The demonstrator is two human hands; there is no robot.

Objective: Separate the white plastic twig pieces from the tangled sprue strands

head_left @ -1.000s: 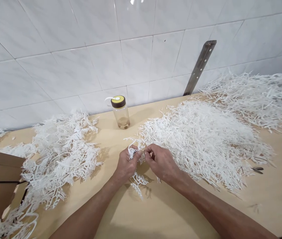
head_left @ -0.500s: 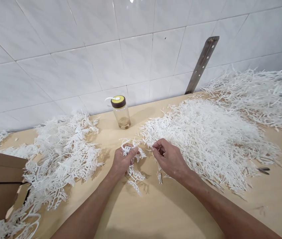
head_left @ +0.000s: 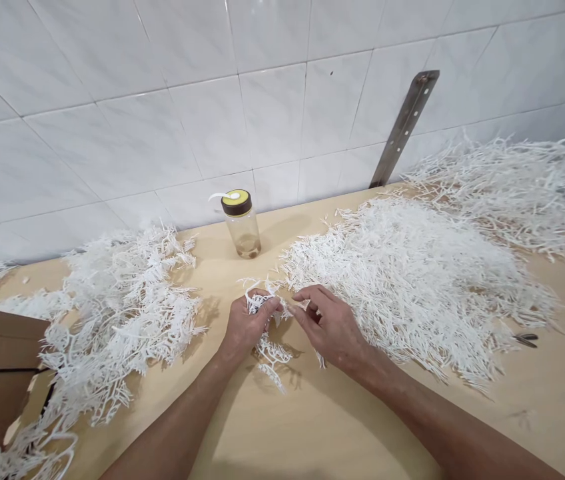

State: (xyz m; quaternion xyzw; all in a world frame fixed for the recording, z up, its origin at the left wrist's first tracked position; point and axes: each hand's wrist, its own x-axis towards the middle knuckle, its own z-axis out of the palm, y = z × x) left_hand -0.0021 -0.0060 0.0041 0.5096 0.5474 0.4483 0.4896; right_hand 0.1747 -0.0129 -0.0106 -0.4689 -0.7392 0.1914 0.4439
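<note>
My left hand (head_left: 250, 325) grips a small branched white piece (head_left: 273, 353), its thin twigs sticking out above and hanging below the fingers. Close by on the right, my right hand (head_left: 330, 323) has its thumb and forefinger apart at the twigs' right edge. A heap of short white strands (head_left: 412, 273) spreads to the right of my right hand. On the left lies a pile of branched white pieces (head_left: 127, 313).
A clear bottle (head_left: 245, 230) with a yellow and dark lid stands behind my hands. A metal strip (head_left: 405, 130) leans on the tiled wall. More white strands (head_left: 527, 187) lie back right, a cardboard box (head_left: 0, 373) left, and small dark scissors (head_left: 527, 340) right.
My right hand has moved left to the piece in my left hand, and its thumb and forefinger have parted. My left hand keeps its hold.
</note>
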